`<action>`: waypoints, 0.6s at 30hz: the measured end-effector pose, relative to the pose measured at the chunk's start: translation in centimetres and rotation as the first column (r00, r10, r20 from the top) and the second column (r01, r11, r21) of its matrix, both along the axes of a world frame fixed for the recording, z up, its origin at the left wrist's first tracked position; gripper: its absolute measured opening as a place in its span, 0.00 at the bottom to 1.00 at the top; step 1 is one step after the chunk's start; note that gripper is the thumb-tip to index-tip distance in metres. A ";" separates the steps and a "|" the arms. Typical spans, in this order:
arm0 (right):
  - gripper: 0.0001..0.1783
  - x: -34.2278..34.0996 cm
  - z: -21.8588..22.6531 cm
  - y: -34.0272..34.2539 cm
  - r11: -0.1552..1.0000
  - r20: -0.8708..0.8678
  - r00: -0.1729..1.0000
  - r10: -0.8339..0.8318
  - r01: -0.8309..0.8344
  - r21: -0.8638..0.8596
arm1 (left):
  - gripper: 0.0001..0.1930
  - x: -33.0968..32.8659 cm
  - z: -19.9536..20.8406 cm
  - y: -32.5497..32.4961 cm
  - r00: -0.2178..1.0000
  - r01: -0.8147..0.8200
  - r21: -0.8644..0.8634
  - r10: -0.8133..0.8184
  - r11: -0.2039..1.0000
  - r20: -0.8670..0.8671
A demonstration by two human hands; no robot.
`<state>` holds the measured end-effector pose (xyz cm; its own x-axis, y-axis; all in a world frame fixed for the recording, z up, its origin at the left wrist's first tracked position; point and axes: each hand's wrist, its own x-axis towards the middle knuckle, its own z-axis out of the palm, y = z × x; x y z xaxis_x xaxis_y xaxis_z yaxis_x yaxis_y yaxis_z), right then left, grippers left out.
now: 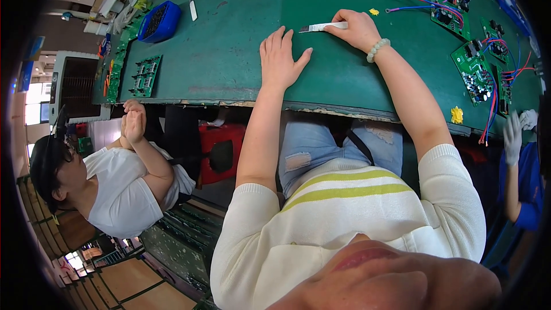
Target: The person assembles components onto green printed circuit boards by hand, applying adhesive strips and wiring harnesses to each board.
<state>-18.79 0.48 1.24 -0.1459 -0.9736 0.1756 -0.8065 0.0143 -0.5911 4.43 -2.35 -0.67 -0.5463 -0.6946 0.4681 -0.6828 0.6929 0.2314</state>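
Observation:
My right hand (357, 31), with a beaded bracelet at the wrist, pinches a flat white-handled tool (319, 27) with a narrow dark grey end. The tool lies low over the green table (229, 51), its dark end pointing left toward my left hand. I cannot make out exactly what kind of tool it is. My left hand (280, 60) rests palm down on the table, fingers stretched and thumb apart, holding nothing. Its fingertips are close to the tool's dark end. A small yellow piece (374, 12) lies just beyond my right hand.
At the right stand several circuit boards (473, 69) with red and blue wires, near a yellow crumpled piece (457, 115). A blue bin (159, 22) of small dark parts, a white strip (193, 10) and a green board (144, 76) lie left. Co-workers sit at both sides.

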 end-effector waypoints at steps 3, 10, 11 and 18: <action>0.20 0.0 0.0 0.0 1.000 0.002 1.000 0.016 -0.016 -0.006 | 0.31 0.1 -0.1 0.0 1.000 0.001 -0.001 -0.001 1.000 -0.002; 0.21 -1.0 0.2 -0.1 0.998 -0.005 0.999 0.046 -0.045 0.041 | 0.30 0.1 -0.1 0.0 1.000 0.001 0.009 -0.001 1.000 -0.014; 0.21 -1.2 0.2 -0.1 0.998 0.003 0.999 0.050 -0.050 0.040 | 0.30 0.1 0.0 0.0 1.000 0.001 0.011 -0.001 1.000 -0.017; 0.22 -1.2 -0.2 -0.3 0.999 0.075 0.997 -0.006 0.003 0.044 | 0.30 0.1 -0.1 -0.1 1.000 -0.001 0.013 0.001 1.000 -0.021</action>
<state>-19.96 0.20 1.06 -0.1615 -0.9794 0.1217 -0.7599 0.0447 -0.6485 4.58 -2.43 -0.76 -0.5357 -0.7013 0.4703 -0.6785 0.6891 0.2545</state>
